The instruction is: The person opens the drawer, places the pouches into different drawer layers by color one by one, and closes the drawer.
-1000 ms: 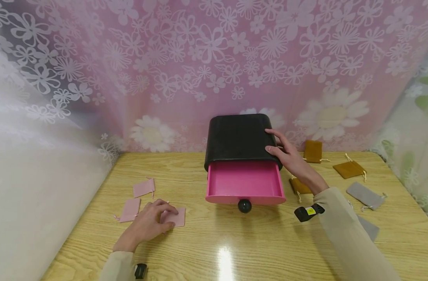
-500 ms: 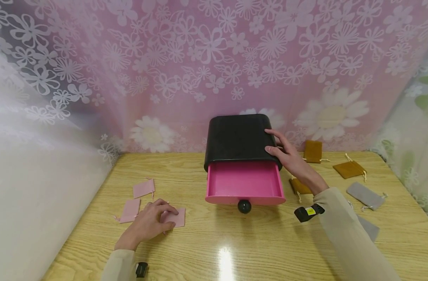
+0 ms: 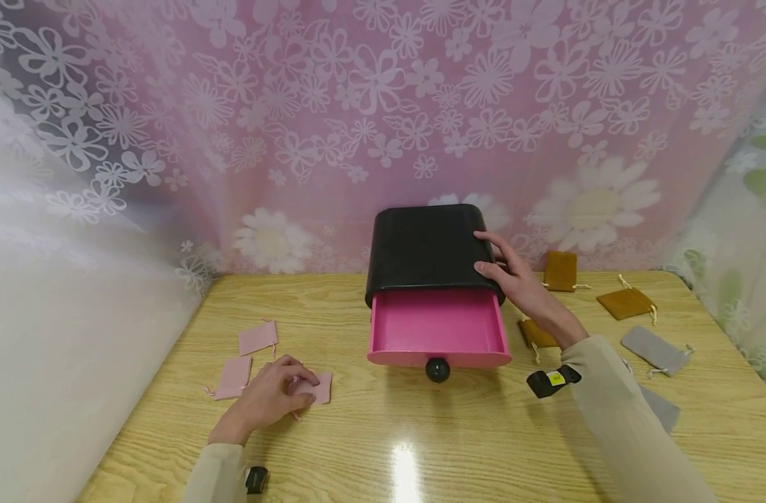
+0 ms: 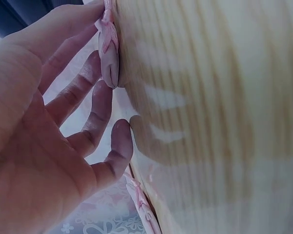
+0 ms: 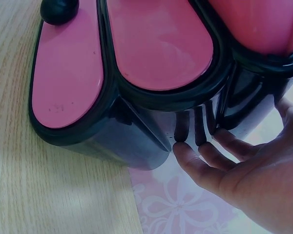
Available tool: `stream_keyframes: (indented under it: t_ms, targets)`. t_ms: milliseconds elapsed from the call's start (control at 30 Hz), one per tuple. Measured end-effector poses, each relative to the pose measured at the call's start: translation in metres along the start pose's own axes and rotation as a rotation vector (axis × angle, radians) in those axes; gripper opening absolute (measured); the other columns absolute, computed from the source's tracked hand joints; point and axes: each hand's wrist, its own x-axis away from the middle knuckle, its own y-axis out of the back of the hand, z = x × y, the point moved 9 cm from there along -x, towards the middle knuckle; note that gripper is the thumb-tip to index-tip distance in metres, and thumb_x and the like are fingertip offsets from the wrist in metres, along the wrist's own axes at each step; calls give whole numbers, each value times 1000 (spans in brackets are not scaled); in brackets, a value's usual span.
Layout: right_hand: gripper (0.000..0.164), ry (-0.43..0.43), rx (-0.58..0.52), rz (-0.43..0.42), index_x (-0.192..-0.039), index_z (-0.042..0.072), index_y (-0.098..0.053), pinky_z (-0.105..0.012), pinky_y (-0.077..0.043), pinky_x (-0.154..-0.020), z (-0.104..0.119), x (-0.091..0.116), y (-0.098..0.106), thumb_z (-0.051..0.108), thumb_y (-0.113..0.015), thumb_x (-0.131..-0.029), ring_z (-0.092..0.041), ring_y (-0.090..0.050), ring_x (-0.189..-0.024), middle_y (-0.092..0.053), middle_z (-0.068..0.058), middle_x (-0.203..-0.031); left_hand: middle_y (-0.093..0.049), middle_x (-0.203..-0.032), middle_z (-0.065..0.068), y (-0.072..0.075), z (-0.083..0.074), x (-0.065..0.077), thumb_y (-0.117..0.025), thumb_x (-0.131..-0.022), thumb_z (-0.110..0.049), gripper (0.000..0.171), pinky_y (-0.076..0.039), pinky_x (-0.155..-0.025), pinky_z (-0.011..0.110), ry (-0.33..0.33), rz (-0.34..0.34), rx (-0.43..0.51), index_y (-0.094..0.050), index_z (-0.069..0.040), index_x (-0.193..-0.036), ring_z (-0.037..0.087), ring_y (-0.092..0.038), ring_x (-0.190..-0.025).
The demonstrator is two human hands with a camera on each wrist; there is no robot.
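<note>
On the table at left, my left hand (image 3: 266, 398) has its thumb and fingertips at a small pink drawstring pouch (image 3: 322, 390), which it pinches. The left wrist view shows the folded pouch (image 4: 109, 63) edge-on at the fingertips, the outer fingers reaching down to the wood. My right hand (image 3: 521, 279) rests against the right side of a black drawer cabinet (image 3: 429, 244), thumb and one finger over its top edge. In the right wrist view, spread fingertips touch the glossy side wall. The cabinet's top pink drawer (image 3: 439, 321), with a round black knob (image 3: 438, 369), is pulled out and shows a bare floor.
Two more pink pouches, one at the back (image 3: 258, 337) and one nearer (image 3: 234, 377), lie left of the left hand. Brown pouches (image 3: 626, 304) and grey pouches (image 3: 656, 349) lie at right, some partly behind the right arm. A floral curtain (image 3: 383, 126) hangs behind the table.
The left wrist has shifted slightly right, and the pink pouch at its fingers looks a little more bunched. The right hand, cabinet and drawer have stayed put.
</note>
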Motion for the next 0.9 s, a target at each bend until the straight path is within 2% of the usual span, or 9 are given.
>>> stream_keyframes:
  t_ms: [200, 433, 600, 767, 900]
  targets:
    - [59, 1, 0, 3, -163, 29, -22, -15, -51, -89, -1, 0, 0, 33, -47, -109, -38, -49, -132, -38, -24, -154, -65, -111, 0, -1, 3, -1, -80, -89, -25, 10, -39, -73, 26, 11, 5, 38, -78, -24, -99, 16, -53, -91]
    - [59, 5, -4, 2, -163, 29, -22, -15, -51, -89, -1, -1, 0, 32, -46, -109, -38, -49, -131, -38, -24, -154, -66, -108, -1, 1, 2, -2, -77, -90, -18, 8, -48, -78, 29, -2, -12, 30, -79, -24, -95, 14, -58, -93]
    - [60, 0, 0, 4, -163, 29, -21, -14, -50, -89, -2, 0, 0, 32, -47, -109, -40, -48, -134, -36, -24, -156, -66, -107, -1, 3, -1, -1, -73, -93, -15, 10, -48, -74, 26, -7, -17, 39, -78, -22, -97, 11, -59, -88]
    - [60, -1, -2, 4, -163, 29, -21, -14, -50, -89, -2, 0, 0, 32, -46, -109, -40, -48, -134, -36, -24, -156, -69, -107, 1, 7, -4, 0, -71, -96, -17, 8, -51, -72, 24, -16, -32, 87, -77, -20, -101, 10, -63, -87]
    - [59, 3, -5, 4, -163, 29, -22, -14, -50, -89, -2, -1, 1, 32, -46, -109, -39, -48, -134, -36, -23, -156, -69, -109, 3, 12, -5, 0, -70, -97, -18, 9, -53, -69, 25, 6, -39, 140, -76, -20, -104, 13, -65, -87]
